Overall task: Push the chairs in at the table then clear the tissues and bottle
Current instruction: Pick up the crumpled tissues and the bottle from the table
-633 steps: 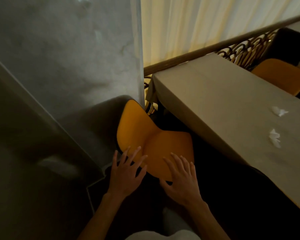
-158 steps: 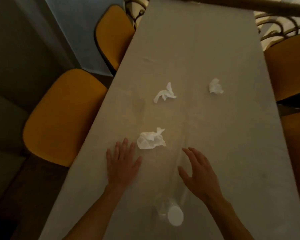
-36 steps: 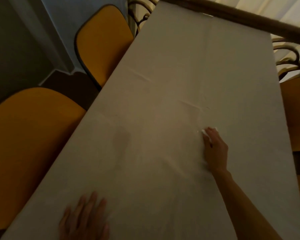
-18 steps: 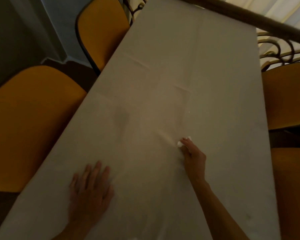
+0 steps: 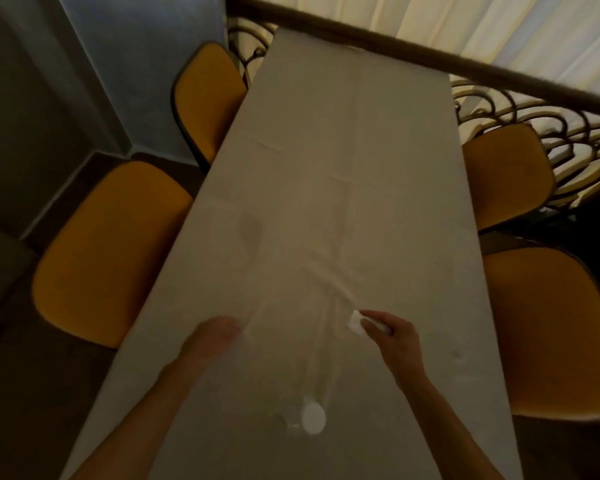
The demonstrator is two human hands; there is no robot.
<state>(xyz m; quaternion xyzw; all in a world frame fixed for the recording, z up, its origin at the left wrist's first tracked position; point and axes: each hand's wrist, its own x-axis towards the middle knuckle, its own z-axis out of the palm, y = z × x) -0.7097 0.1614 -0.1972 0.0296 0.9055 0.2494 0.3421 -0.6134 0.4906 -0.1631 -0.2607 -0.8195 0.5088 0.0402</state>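
We see our right hand (image 5: 394,336) pinching white tissue (image 5: 355,321) at 12 o'clock from upright clear bottle (image 5: 310,410), cap toward us; left hand (image 5: 210,337) blurred, grip can't tell.

Left hand (image 5: 211,336) blurred, fingers curled, low over the tabletop, right hand (image 5: 392,336) pinching white tissue (image 5: 355,321) at its fingertips, both forearms extended forward

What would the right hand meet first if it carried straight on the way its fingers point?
Probably nothing: the right hand, clutching tissue, points up-left along bare tablecloth. That line looks free as far as visible; hand height is unclear.
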